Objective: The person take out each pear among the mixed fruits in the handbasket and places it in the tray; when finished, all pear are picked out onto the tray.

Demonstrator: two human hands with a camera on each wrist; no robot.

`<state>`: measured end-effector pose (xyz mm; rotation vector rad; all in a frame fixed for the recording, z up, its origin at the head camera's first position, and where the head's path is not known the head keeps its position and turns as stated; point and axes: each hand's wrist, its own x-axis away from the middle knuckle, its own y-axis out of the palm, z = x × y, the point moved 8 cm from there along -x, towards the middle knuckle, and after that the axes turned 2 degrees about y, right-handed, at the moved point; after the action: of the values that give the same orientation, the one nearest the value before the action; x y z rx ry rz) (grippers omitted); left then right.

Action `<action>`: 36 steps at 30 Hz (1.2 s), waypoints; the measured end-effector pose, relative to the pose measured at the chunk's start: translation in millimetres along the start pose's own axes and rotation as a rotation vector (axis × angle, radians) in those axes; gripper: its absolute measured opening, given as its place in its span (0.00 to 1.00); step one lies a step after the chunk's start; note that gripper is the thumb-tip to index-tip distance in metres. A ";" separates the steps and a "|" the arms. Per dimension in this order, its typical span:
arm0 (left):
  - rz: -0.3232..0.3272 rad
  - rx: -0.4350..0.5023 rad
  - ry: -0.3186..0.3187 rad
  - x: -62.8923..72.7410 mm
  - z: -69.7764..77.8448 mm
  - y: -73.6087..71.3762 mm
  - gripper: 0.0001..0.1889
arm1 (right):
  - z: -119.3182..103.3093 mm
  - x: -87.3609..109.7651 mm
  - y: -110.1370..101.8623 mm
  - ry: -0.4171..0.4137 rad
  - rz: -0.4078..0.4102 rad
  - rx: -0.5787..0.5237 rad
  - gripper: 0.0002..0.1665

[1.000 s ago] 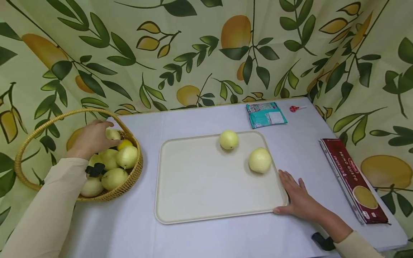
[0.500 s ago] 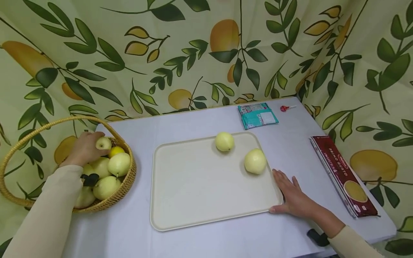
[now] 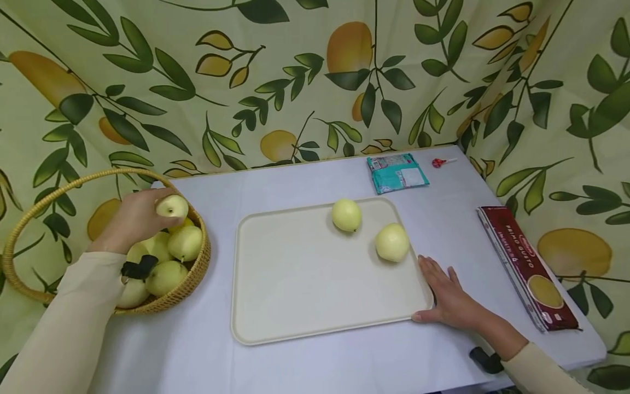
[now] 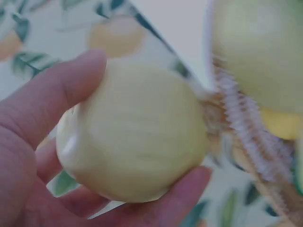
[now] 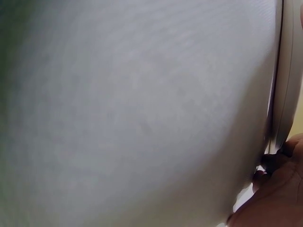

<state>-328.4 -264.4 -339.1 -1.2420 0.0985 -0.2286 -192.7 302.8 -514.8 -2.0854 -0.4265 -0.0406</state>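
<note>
My left hand [image 3: 135,219] grips a pale yellow-green pear [image 3: 172,206] over the back of the wicker basket [image 3: 199,268]. In the left wrist view, thumb and fingers curl round that pear [image 4: 137,132] from opposite sides. Several more pears [image 3: 167,278] and a yellow fruit [image 3: 183,224] lie in the basket below. At the front right corner of the cream tray [image 3: 315,273], my right hand [image 3: 450,301] rests with fingers extended along the side and the thumb at the front edge. Two pears [image 3: 346,215] [image 3: 392,242] sit on the tray's right part.
The basket's tall handle [image 3: 64,189] arches up on the left. A teal packet [image 3: 397,173] and a lollipop [image 3: 443,162] lie at the back right. Near the right table edge is a dark red flat package [image 3: 529,268]. Patterned curtains [image 3: 295,82] hang behind and beside the white-covered table.
My left hand has closed round a pear in the basket and raised it slightly above the others. My right hand stays at the tray corner. The head view has shifted a little.
</note>
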 end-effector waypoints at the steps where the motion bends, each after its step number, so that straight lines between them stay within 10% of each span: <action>1: -0.008 0.007 0.004 -1.0 11.2 -2.3 0.35 | 0.5 0.3 -0.7 0.001 0.001 0.003 0.80; 8: 0.027 0.130 0.171 -20.0 101.0 12.6 0.34 | 2.6 2.5 -4.8 0.000 0.016 0.005 0.80; 20: -0.088 0.390 0.298 -85.6 193.2 131.7 0.35 | 1.4 -1.0 1.1 -0.013 0.020 -0.010 0.79; 26: -0.108 0.413 0.306 -91.0 211.1 169.8 0.34 | 0.0 0.0 -1.2 -0.009 0.018 -0.005 0.80; 36: -0.122 0.356 0.293 -79.7 202.6 168.6 0.37 | 1.8 -0.1 -0.1 -0.010 0.013 -0.022 0.80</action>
<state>-345.7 -7.7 -437.2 -0.8547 0.2256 -0.5113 -193.1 304.3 -515.7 -2.1109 -0.4208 -0.0272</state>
